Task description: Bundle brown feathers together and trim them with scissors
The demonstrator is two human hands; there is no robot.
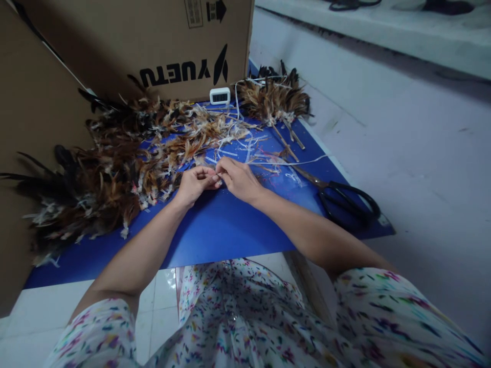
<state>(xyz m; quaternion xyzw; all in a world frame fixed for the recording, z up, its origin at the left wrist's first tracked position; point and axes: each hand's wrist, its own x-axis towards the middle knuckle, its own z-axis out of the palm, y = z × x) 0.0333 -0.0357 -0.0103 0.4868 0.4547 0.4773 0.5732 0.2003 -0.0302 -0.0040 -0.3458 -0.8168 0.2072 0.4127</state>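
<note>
My left hand (pixel 195 183) and my right hand (pixel 240 179) meet over a blue board (pixel 226 230), fingertips pinched together on something small and pale that I cannot make out. A thin white strip (pixel 303 162) runs from my right hand toward the right. A big heap of brown, black and white feathers (pixel 115 168) lies just left of my hands. Loose white strips (pixel 238 138) are scattered beyond my fingers.
Black scissors (pixel 345 199) lie at the board's right edge. Bundled feathers on sticks (pixel 274 99) rest at the far right corner. A small white digital timer (pixel 220 95) stands against a cardboard box (pixel 153 41). More cardboard (pixel 30 128) walls the left. Grey floor lies right.
</note>
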